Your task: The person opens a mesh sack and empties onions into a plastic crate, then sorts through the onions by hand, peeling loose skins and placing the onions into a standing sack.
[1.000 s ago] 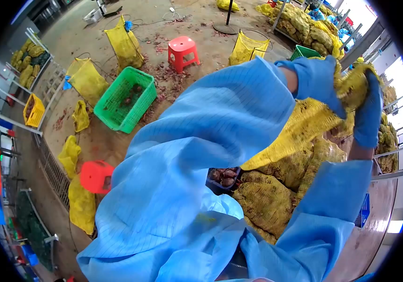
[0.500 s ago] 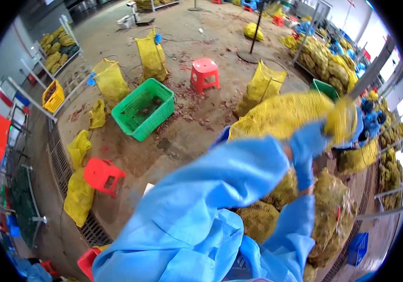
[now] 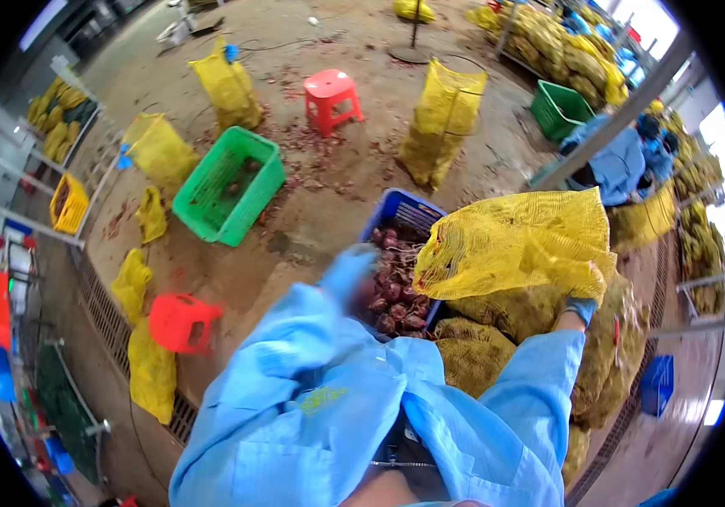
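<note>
In a blue glove, my left hand (image 3: 350, 275) is at the left side of a blue crate (image 3: 392, 203); motion smears its fingers. Dark red onion-like bulbs (image 3: 396, 291) fill much of that crate. My right hand (image 3: 583, 309), also gloved, is closed on the lower right end of a yellow mesh sack (image 3: 518, 245). The sack stretches leftward from it, its left end over the crate's right side. Filled sacks (image 3: 474, 351) lie below the held one.
A green crate (image 3: 227, 190) and red stools (image 3: 331, 97) stand on the floor at the left and centre. An upright yellow sack (image 3: 442, 118) is beyond the blue crate. Bent-over people in blue (image 3: 616, 160) are at the right, behind a metal post (image 3: 620, 118).
My left hand has left the sack and moved left to the crate. My right hand still grips the sack, now lower. The blue crate and its bulbs have come into fuller view.
</note>
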Demonstrator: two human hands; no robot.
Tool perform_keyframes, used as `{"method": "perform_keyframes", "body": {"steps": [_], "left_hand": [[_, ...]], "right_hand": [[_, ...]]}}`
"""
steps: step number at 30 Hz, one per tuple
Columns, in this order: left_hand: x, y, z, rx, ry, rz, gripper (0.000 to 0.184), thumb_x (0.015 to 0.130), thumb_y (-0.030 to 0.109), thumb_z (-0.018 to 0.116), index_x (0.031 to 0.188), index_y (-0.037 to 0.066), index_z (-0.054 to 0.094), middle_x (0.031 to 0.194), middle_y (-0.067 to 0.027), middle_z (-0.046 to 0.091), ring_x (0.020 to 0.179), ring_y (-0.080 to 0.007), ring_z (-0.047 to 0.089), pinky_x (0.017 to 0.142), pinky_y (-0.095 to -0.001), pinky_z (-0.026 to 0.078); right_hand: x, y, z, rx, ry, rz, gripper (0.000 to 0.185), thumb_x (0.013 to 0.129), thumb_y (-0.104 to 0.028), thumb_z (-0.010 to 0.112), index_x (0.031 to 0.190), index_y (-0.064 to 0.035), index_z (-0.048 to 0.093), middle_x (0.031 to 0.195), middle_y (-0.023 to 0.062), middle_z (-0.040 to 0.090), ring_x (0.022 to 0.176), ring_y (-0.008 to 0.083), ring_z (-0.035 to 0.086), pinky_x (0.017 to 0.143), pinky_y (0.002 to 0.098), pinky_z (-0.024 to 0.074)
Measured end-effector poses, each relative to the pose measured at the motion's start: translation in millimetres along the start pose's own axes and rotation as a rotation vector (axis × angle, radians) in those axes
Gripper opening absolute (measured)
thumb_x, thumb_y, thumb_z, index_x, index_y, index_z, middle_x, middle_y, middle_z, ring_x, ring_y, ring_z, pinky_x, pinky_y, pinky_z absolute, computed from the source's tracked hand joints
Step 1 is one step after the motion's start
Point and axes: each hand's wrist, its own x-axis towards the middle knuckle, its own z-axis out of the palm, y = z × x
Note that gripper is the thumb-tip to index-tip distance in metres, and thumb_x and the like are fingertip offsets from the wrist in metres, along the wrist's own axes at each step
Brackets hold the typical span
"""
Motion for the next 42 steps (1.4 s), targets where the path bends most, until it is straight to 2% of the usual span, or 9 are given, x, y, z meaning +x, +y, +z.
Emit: {"method": "perform_keyframes", "body": {"steps": [8,13,20,25,32,34,35,38,42], "left_hand": [[-113.9,-129.9,-244.4,-0.612,0.961,-0.491,0.020,0.084,0.034,0.057,0.082,0.014,0.056,0.070,-0.0011,0.057,0.060,-0.0167,0.057,0.049,-0.0311,0.042],[-196.8,-199.3,-298.2,-0.529,1.232,-0.644,0.018,0.083,0.032,0.057,0.076,0.016,0.053,0.071,-0.0003,0.053,0.068,-0.0170,0.057,0.057,-0.0320,0.046],[-161.3,-176.2,-270.1,-0.573,1.103,-0.559,0.017,0.082,0.032,0.057,0.077,0.016,0.052,0.075,-0.0003,0.054,0.073,-0.0166,0.057,0.064,-0.0323,0.047],[-130.2,-114.4,-244.9,-0.606,0.869,-0.476,0.020,0.084,0.031,0.059,0.097,0.016,0.057,0.094,0.0018,0.060,0.090,-0.0154,0.059,0.074,-0.0314,0.045],[-190.8,-65.0,-235.5,-0.551,0.914,-0.373,0.023,0.082,0.031,0.060,0.098,0.015,0.058,0.094,0.0015,0.061,0.089,-0.0141,0.059,0.074,-0.0318,0.045],[-209.7,-65.7,-236.3,-0.566,1.061,-0.391,0.023,0.081,0.029,0.057,0.098,0.014,0.056,0.095,0.0008,0.058,0.088,-0.0145,0.058,0.077,-0.0319,0.043],[-217.7,-67.8,-240.3,-0.563,1.062,-0.379,0.023,0.081,0.029,0.057,0.098,0.014,0.056,0.095,0.0008,0.058,0.088,-0.0145,0.058,0.077,-0.0319,0.043],[-239.5,-79.3,-252.2,-0.549,1.195,-0.436,0.025,0.082,0.026,0.055,0.102,0.013,0.053,0.097,-0.0009,0.056,0.090,-0.0156,0.057,0.078,-0.0322,0.042],[-242.4,-90.1,-254.6,-0.513,1.314,-0.443,0.026,0.083,0.026,0.053,0.104,0.010,0.050,0.098,-0.0033,0.054,0.089,-0.0170,0.057,0.075,-0.0328,0.044]], "right_hand": [[5.8,-137.1,-36.9,-0.116,0.261,-0.328,0.040,0.092,-0.027,0.042,0.121,0.0001,0.047,0.121,0.0124,0.053,0.107,0.0261,0.052,0.095,0.0363,0.0406],[-34.9,-231.2,-55.3,-0.245,0.372,-0.540,0.040,0.092,-0.026,0.043,0.122,0.0001,0.047,0.121,0.0121,0.053,0.107,0.0259,0.052,0.096,0.0361,0.0405],[-111.8,-216.3,-224.6,-0.370,0.737,-0.454,0.040,0.091,-0.025,0.043,0.122,0.0001,0.047,0.121,0.0117,0.054,0.106,0.0257,0.052,0.096,0.0359,0.0403],[-164.6,-137.8,-358.6,-0.320,0.934,-0.233,0.040,0.091,-0.024,0.044,0.123,0.0001,0.047,0.121,0.0114,0.054,0.106,0.0256,0.052,0.096,0.0357,0.0402],[-165.8,-58.1,-492.3,-0.271,0.824,-0.111,0.040,0.090,-0.023,0.044,0.123,0.0001,0.046,0.120,0.0109,0.054,0.106,0.0253,0.052,0.096,0.0355,0.0400],[-155.8,-56.4,-467.2,-0.212,0.782,-0.208,0.041,0.090,-0.022,0.044,0.124,0.0009,0.044,0.126,0.0117,0.048,0.112,0.0257,0.047,0.097,0.0359,0.0382],[-157.9,-78.1,-355.6,-0.042,0.848,-0.285,0.042,0.090,-0.021,0.044,0.126,0.0018,0.042,0.132,0.0125,0.043,0.119,0.0260,0.042,0.097,0.0364,0.0364],[-132.4,-81.6,-364.8,-0.045,0.985,-0.190,0.041,0.088,-0.025,0.046,0.118,0.0028,0.049,0.126,0.0130,0.050,0.116,0.0234,0.047,0.095,0.0335,0.0377],[-158.4,-38.3,-335.7,-0.646,1.225,-0.242,0.035,0.086,-0.022,0.049,0.114,-0.0022,0.055,0.113,0.0146,0.058,0.099,0.0260,0.056,0.082,0.0366,0.0458]]}}
